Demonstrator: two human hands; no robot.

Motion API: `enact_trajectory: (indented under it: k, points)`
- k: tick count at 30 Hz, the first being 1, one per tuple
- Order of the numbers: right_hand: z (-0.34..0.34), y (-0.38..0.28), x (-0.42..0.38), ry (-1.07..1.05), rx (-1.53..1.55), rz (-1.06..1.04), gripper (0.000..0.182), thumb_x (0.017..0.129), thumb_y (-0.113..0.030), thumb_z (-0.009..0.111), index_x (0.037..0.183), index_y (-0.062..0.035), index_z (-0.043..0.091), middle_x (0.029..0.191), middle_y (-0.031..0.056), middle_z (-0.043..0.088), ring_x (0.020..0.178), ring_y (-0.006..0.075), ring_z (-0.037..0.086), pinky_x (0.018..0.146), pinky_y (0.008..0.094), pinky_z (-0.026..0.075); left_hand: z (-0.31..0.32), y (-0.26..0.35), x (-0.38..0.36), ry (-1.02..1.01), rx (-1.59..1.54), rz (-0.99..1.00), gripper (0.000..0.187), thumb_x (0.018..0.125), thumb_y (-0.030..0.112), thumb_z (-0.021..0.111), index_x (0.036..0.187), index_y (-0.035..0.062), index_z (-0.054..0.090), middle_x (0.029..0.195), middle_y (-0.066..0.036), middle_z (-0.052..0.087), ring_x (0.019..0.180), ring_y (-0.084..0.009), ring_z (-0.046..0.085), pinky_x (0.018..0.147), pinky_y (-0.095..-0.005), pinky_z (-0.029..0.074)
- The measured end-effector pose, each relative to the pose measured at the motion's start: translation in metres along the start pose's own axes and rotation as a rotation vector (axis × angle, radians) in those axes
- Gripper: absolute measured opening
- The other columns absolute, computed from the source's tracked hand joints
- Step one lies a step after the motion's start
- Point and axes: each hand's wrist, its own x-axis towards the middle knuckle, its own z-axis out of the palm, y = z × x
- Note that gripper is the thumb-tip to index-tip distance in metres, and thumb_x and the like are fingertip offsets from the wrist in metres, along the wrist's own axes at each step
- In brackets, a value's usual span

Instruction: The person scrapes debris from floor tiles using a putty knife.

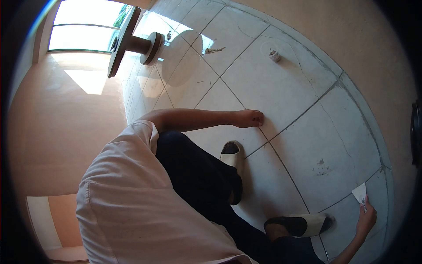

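The person crouches over a floor of large pale square tiles (pixel 281 83) with dark grout lines. The left hand (pixel 249 118) reaches out along a bare arm and rests on the floor right at a grout line, its fingers curled in close together; whether anything is pinched between them cannot be told. The right hand (pixel 365 218), low at the right edge of the view, holds a small white triangular scraper blade (pixel 359 192) by its lower end, fingers wrapped tight around it, with the blade's edge touching the tile. A patch of dark specks (pixel 321 167) lies on the tile between the 2 hands, nearer the right one. 2 cream slip-on sandals (pixel 231 153) are planted on the tiles under dark trousers (pixel 198 176), and a white short-sleeved shirt (pixel 132 198) fills the lower left. Farther off, a small clear plastic cup (pixel 273 53) stands on the floor, and a round wooden pedestal table (pixel 132 42) stands near the bright window (pixel 83 26).
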Motion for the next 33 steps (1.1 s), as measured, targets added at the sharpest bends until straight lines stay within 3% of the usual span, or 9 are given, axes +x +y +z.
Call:
enact_trajectory:
  k: [7,10,17,22,25,26,29,31,33]
  points:
    - [-0.016,-0.036,-0.001,0.02,-0.019,-0.007,0.044,0.095,-0.011,0.068,0.138,-0.016,0.064,0.111,0.0186,0.072,0.1,0.0351,0.068,0.088,0.0428,0.053,0.001,0.003,0.003,-0.001,0.011,-0.035,0.019,0.102,0.022,0.059,0.106,0.0043,0.061,0.104,-0.01,0.063,0.098,-0.0233,0.062,0.088,-0.0385,0.051]
    - [-0.023,-0.011,0.001,0.071,0.018,0.008,0.045,0.093,-0.01,0.068,0.137,-0.0183,0.065,0.103,0.0172,0.073,0.094,0.0339,0.069,0.084,0.0425,0.053,0.0,0.005,0.001,0.008,-0.013,-0.042,0.018,0.101,0.022,0.059,0.105,0.0044,0.061,0.103,-0.01,0.062,0.096,-0.0233,0.062,0.087,-0.0382,0.05]
    - [-0.011,0.002,0.005,0.122,-0.129,-0.076,0.046,0.091,-0.008,0.069,0.137,-0.0172,0.066,0.103,0.0162,0.073,0.093,0.0324,0.069,0.082,0.0415,0.053,0.004,0.004,0.004,0.018,0.052,-0.005,0.017,0.099,0.021,0.061,0.101,0.0042,0.059,0.097,-0.011,0.06,0.092,-0.0235,0.06,0.082,-0.0396,0.049]
    - [-0.01,-0.005,0.003,0.032,-0.039,-0.059,0.048,0.09,-0.008,0.071,0.136,-0.0185,0.067,0.099,0.0166,0.072,0.089,0.0332,0.068,0.081,0.0422,0.053,0.001,0.011,0.002,0.008,0.094,-0.045,0.018,0.098,0.022,0.062,0.1,0.0045,0.059,0.097,-0.011,0.058,0.091,-0.025,0.059,0.081,-0.0399,0.048]
    - [-0.011,-0.055,-0.004,-0.07,-0.052,-0.08,0.046,0.091,-0.01,0.07,0.137,-0.0158,0.065,0.098,0.017,0.071,0.092,0.0329,0.068,0.083,0.0427,0.052,0.003,0.007,0.005,0.009,0.077,-0.018,0.018,0.097,0.022,0.062,0.099,0.0047,0.058,0.098,-0.011,0.058,0.091,-0.0256,0.059,0.081,-0.0397,0.048]
    - [0.0,-0.058,-0.005,0.007,-0.022,-0.18,0.047,0.091,-0.009,0.07,0.137,-0.0158,0.065,0.097,0.0172,0.071,0.091,0.0325,0.068,0.083,0.0423,0.052,0.003,0.008,0.004,0.007,0.078,-0.014,0.018,0.097,0.022,0.062,0.1,0.0049,0.058,0.099,-0.012,0.058,0.091,-0.0258,0.059,0.081,-0.0396,0.048]
    - [-0.013,-0.068,-0.011,-0.051,0.003,-0.117,0.046,0.091,-0.009,0.07,0.136,-0.0151,0.066,0.097,0.0172,0.071,0.091,0.032,0.068,0.082,0.0423,0.053,0.004,0.015,0.004,0.027,0.137,-0.043,0.019,0.097,0.023,0.062,0.101,0.005,0.057,0.099,-0.012,0.058,0.093,-0.0259,0.059,0.082,-0.0401,0.048]
    - [-0.011,-0.042,-0.009,-0.05,-0.01,-0.087,0.044,0.091,-0.009,0.07,0.134,-0.015,0.067,0.097,0.0171,0.071,0.091,0.0317,0.068,0.082,0.0428,0.053,0.002,0.016,0.003,0.011,0.135,-0.06,0.019,0.096,0.023,0.063,0.101,0.005,0.057,0.1,-0.012,0.058,0.093,-0.0262,0.059,0.082,-0.0405,0.048]
    - [-0.004,-0.011,-0.006,0.056,-0.068,-0.096,0.046,0.088,-0.008,0.074,0.133,-0.0152,0.069,0.091,0.0158,0.07,0.081,0.031,0.067,0.075,0.0416,0.053,0.002,0.013,0.004,-0.012,0.123,-0.065,0.02,0.096,0.023,0.063,0.102,0.0051,0.057,0.1,-0.012,0.058,0.094,-0.0265,0.059,0.082,-0.041,0.048]
